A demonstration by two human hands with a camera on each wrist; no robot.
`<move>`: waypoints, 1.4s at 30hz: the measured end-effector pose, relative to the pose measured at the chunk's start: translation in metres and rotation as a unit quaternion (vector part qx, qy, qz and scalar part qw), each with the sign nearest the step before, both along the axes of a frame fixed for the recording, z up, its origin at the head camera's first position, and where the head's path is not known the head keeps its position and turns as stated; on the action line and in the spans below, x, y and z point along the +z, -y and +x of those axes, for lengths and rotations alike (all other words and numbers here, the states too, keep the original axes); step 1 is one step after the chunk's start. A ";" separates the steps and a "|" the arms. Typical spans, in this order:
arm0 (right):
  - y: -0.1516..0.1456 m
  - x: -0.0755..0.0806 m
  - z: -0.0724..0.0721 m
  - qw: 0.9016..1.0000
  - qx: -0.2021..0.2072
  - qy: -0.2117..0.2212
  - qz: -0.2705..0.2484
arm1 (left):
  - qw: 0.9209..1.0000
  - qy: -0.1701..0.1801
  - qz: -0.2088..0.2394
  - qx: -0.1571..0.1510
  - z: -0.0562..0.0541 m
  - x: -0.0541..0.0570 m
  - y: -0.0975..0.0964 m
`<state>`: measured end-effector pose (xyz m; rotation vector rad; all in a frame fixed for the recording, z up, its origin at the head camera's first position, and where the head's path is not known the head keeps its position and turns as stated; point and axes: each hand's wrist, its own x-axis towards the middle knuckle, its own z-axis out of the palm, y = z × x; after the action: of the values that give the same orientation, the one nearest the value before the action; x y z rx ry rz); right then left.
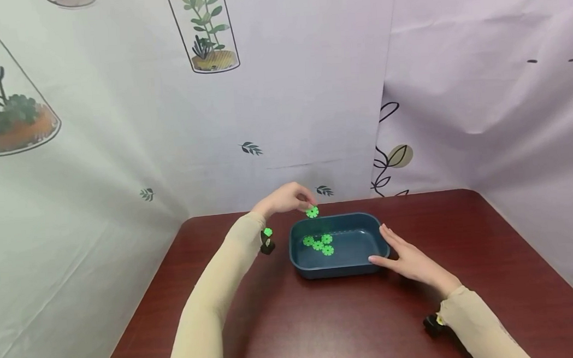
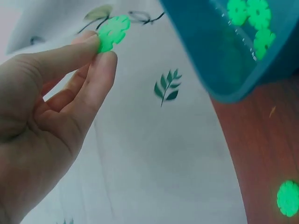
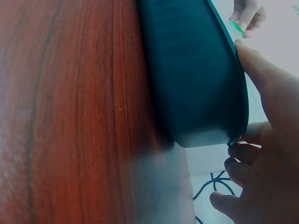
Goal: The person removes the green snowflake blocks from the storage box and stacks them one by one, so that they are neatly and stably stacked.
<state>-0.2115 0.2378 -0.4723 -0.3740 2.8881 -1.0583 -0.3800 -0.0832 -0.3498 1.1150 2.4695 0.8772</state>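
Note:
My left hand (image 1: pixel 287 198) pinches a green snowflake disc (image 1: pixel 312 212) between thumb and fingers, above the back left rim of a dark blue rectangular tray (image 1: pixel 341 271). The left wrist view shows the held disc (image 2: pixel 113 33) at the fingertips, apart from the tray. Several similar green discs (image 1: pixel 327 250) lie on the tray's floor toward its left. At the tray's right end is my right hand (image 1: pixel 412 259), thumb and fingers spread. In the right wrist view, its thumb lies along the tray's rim (image 3: pixel 224 28) and a finger touches the corner.
Another green disc (image 2: pixel 288 198) lies on the reddish-brown table (image 1: pixel 325 324), left of the tray. A pale cloth backdrop printed with plants (image 1: pixel 282 102) hangs behind the table and along both sides. Dark wrist cameras (image 1: pixel 268 246) sit below both wrists.

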 end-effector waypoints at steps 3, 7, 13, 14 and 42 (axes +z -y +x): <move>0.000 0.000 0.000 1.000 0.000 0.000 0.002 | 0.999 0.013 0.031 0.032 0.001 0.003 0.014; 0.001 0.001 0.000 1.000 -0.001 0.000 0.004 | 0.994 0.037 0.079 0.063 0.004 0.004 0.032; 0.001 0.000 0.000 1.000 -0.003 0.004 0.001 | 0.987 0.000 0.126 0.102 0.004 -0.001 0.057; 0.001 0.000 0.001 1.000 -0.003 0.004 0.001 | 0.985 -0.006 0.132 0.108 0.004 -0.002 0.061; 0.001 -0.001 0.000 1.000 -0.002 0.003 0.000 | 0.941 0.013 0.199 0.275 0.006 -0.054 0.111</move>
<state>-0.2116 0.2366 -0.4730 -0.3656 2.8851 -1.0590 -0.3739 -0.1937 -0.4038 0.4872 2.6926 1.5913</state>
